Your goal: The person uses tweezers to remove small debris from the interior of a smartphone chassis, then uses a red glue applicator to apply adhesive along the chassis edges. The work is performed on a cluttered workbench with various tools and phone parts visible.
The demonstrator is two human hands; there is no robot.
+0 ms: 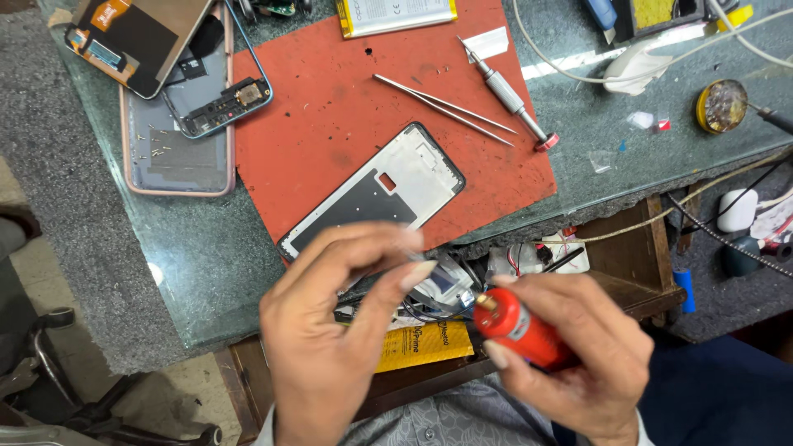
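Note:
My right hand (578, 355) grips a small red tube (516, 326) with a metal nozzle that points left. My left hand (339, 330) hovers beside it with thumb and fingers pinched together near the nozzle; whether something tiny sits between them I cannot tell. Both hands hang over an open drawer (413, 347) below the table edge. A phone frame (384, 190) lies on a red mat (330, 107) just beyond my left hand.
Tweezers (446, 107) and a screwdriver (508, 91) lie on the mat. A phone back cover with screws (178, 157), a mid-frame (219, 99), a screen (132, 37) and a battery (396, 15) sit at the far side. Cables and a solder tin (721, 106) are at right.

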